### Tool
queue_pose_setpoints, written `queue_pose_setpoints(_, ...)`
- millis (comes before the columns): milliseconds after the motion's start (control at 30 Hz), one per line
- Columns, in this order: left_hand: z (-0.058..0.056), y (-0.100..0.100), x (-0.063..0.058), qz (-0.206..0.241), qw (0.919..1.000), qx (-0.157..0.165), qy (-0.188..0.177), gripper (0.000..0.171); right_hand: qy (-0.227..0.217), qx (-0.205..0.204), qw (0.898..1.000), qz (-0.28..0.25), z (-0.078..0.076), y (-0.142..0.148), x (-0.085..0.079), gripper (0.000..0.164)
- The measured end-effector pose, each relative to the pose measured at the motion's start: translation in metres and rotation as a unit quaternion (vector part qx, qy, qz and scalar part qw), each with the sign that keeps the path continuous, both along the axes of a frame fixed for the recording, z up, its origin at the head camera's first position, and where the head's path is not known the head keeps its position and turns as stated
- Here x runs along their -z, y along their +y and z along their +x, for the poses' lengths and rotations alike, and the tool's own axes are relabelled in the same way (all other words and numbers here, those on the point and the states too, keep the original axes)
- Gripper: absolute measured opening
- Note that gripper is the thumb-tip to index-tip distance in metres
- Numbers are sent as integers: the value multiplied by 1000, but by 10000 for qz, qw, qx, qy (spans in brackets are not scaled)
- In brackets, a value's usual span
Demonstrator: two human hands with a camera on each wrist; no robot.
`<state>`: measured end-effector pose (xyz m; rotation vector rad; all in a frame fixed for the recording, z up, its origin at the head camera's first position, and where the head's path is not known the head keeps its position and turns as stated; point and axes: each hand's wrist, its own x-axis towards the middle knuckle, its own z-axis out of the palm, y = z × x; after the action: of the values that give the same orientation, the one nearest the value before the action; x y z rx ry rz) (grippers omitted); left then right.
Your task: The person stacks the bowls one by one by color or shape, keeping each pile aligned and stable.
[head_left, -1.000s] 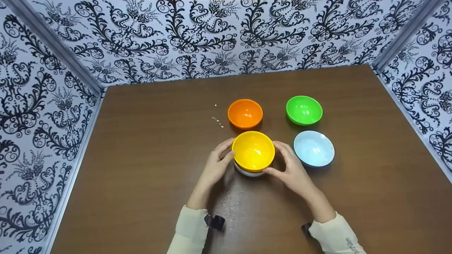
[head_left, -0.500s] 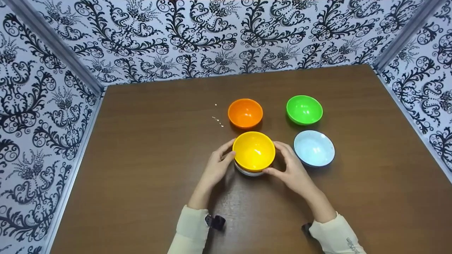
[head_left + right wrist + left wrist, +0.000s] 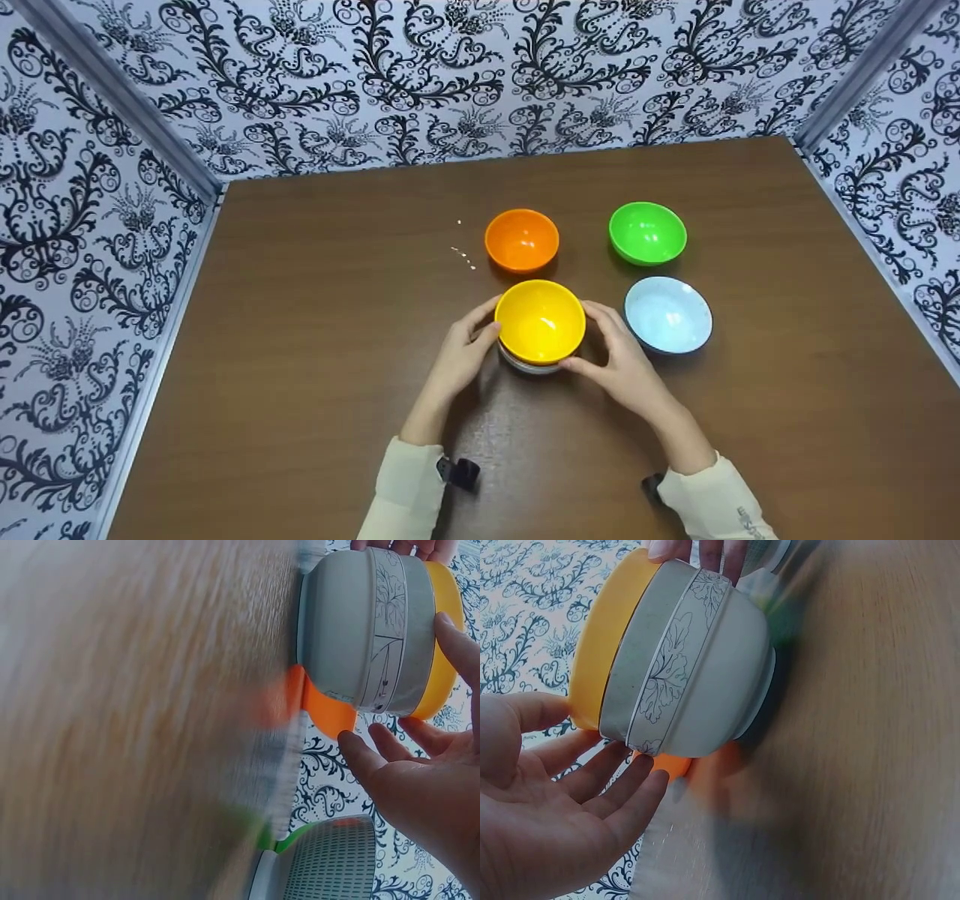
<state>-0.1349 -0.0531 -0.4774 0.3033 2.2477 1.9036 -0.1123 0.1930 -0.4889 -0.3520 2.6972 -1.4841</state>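
Observation:
A glossy yellow bowl (image 3: pixel 540 322) sits nested in the top of a white bowl (image 3: pixel 712 675), its rim rising above it. The white bowl has a leaf-patterned band and stands on the table. In the head view only a sliver of it shows below the yellow one. My left hand (image 3: pixel 459 351) holds the yellow bowl's left side, thumb at the rim and fingertips reaching down to the white bowl. From the right, my right hand (image 3: pixel 621 366) grips the yellow bowl between thumb and fingers.
Behind the stack stands an orange bowl (image 3: pixel 522 240). A green bowl (image 3: pixel 647 234) is at the back right, with a light blue bowl (image 3: pixel 667 315) in front of it, close to my right hand. Small white specks (image 3: pixel 463 258) lie left of the orange bowl. Patterned walls border the brown table (image 3: pixel 315 330).

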Motion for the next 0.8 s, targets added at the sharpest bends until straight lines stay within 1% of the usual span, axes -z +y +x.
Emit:
queue_pose_setpoints(333,0,0,0,42,10000,-5,0,46,-100,-2,9999,19,0,1,-1,84)
queue_pose_setpoints(700,0,1,-1,182,9998,-6,-36,46,10,-88,9997,-245,1,0,-2,81)
queue_pose_setpoints(800,0,1,0,175,9998,-25,-40,46,-4,-90,9997,-242,1,0,-2,81)
